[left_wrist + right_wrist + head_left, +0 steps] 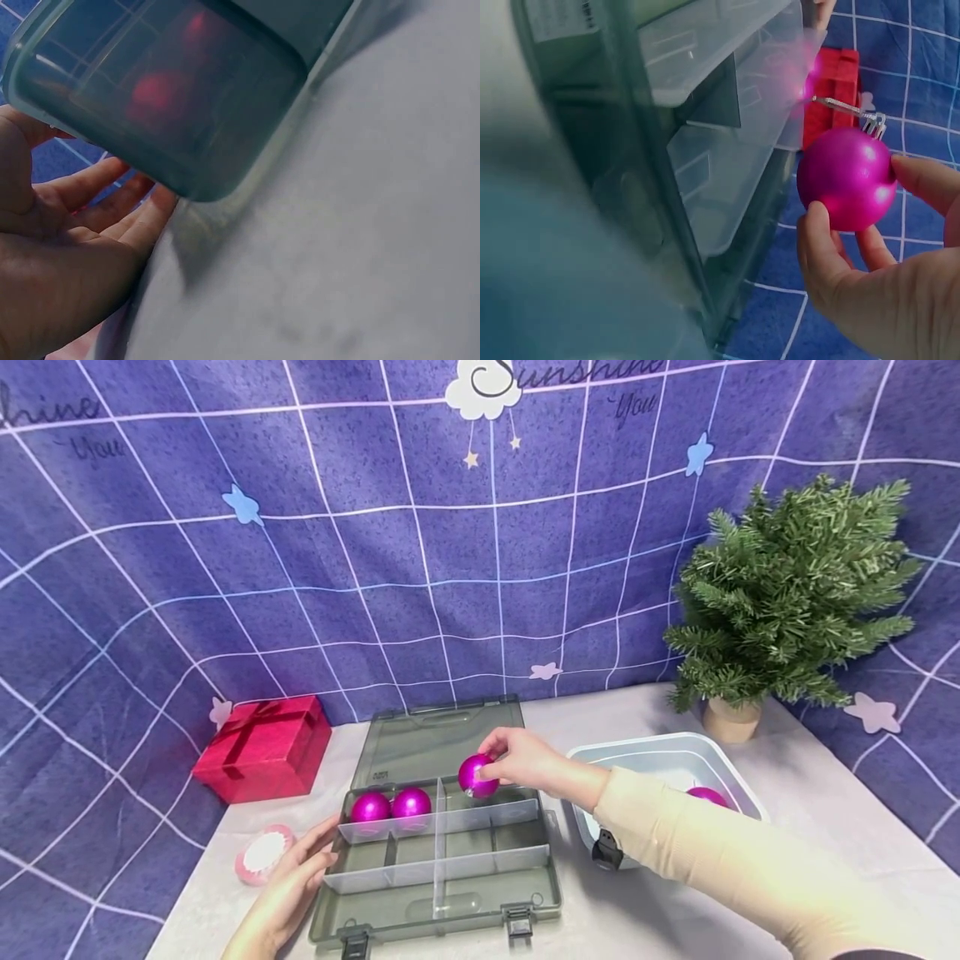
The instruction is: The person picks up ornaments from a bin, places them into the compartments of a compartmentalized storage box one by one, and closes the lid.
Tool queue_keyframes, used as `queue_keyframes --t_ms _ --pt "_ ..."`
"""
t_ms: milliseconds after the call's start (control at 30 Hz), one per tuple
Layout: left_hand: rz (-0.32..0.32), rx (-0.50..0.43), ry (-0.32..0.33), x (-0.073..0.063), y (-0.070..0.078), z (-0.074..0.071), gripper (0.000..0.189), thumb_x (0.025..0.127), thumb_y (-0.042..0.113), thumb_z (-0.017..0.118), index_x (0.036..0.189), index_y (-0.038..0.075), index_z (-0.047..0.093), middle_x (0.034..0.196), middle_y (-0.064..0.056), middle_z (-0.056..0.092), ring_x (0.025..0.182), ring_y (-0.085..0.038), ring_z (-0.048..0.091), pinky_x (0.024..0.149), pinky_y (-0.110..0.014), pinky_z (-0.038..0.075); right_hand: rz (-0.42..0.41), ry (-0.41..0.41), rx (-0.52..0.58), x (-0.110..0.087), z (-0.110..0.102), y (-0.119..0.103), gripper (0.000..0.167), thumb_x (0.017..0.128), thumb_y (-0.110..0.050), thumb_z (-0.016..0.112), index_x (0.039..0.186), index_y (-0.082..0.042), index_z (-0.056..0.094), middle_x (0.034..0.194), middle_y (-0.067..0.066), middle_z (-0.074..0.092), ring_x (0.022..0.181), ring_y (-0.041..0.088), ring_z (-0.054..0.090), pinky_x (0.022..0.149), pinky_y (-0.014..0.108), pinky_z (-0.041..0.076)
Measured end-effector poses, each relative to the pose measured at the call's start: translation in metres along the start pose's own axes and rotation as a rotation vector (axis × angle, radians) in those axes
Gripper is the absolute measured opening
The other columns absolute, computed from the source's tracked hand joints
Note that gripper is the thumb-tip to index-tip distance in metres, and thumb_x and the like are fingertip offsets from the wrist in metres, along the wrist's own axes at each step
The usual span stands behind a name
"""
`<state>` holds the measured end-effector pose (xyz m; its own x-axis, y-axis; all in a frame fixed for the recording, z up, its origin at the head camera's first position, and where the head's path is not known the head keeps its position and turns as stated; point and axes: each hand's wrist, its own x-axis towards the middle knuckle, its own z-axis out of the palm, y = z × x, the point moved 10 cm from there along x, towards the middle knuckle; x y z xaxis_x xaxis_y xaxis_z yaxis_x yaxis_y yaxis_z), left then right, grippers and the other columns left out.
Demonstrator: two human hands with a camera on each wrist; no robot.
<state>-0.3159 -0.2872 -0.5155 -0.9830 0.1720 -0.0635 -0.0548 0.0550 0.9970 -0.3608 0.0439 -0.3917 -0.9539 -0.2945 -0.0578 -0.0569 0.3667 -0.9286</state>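
My right hand (525,758) pinches a shiny magenta Christmas ball (477,776) over the back right compartment of a grey see-through divider box (382,906). In the right wrist view, the ball's silver cap (873,126) points up, and fingertips and thumb sit around its sides. Two more magenta balls, a left one (371,808) and a right one (411,808), lie side by side in the back left compartment. My left hand (288,885) rests against the box's left side, its fingers fairly straight along the wall. The box's lid (420,747) lies folded back.
Right of the box stands a white tub (675,745) with another magenta ball (707,795), partly hidden by my sleeve. A small potted fir tree (795,593) stands behind it. At left are a red gift box (262,752) and a round pink-and-white thing (264,855).
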Motion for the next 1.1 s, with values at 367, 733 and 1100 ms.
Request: queue_keyframes --t_ms 367,733,1100 --pt "-0.007 -0.006 -0.011 0.000 0.000 0.001 0.064 0.100 0.000 0.050 0.158 -0.005 0.025 0.159 -0.023 0.022 0.118 0.012 0.047 0.095 -0.012 0.038 0.074 0.063 -0.200 0.010 0.021 0.013 0.028 0.080 -0.006 0.082 0.100 -0.003 0.063 0.085 0.006 0.062 0.070 0.017 0.061 0.063 0.028 0.052" --pt "0.017 -0.020 -0.018 -0.001 0.001 0.001 0.063 0.100 -0.001 0.050 0.158 -0.006 0.026 0.135 0.019 0.049 0.120 0.009 0.049 0.096 -0.012 0.039 0.088 0.115 -0.369 0.009 0.025 0.021 0.028 0.080 -0.018 0.084 0.095 -0.008 0.063 0.087 0.004 0.065 0.083 0.022 0.058 0.079 0.038 0.050" --pt "0.005 -0.018 -0.015 -0.001 0.001 0.002 0.064 0.099 0.000 0.051 0.158 -0.005 0.026 0.139 0.011 0.044 0.120 0.009 0.048 0.096 -0.012 0.039 0.084 0.070 -0.322 0.005 0.031 0.025 0.012 0.082 -0.009 0.080 0.090 -0.007 0.071 0.082 -0.001 0.067 0.078 0.014 0.060 0.076 0.032 0.051"
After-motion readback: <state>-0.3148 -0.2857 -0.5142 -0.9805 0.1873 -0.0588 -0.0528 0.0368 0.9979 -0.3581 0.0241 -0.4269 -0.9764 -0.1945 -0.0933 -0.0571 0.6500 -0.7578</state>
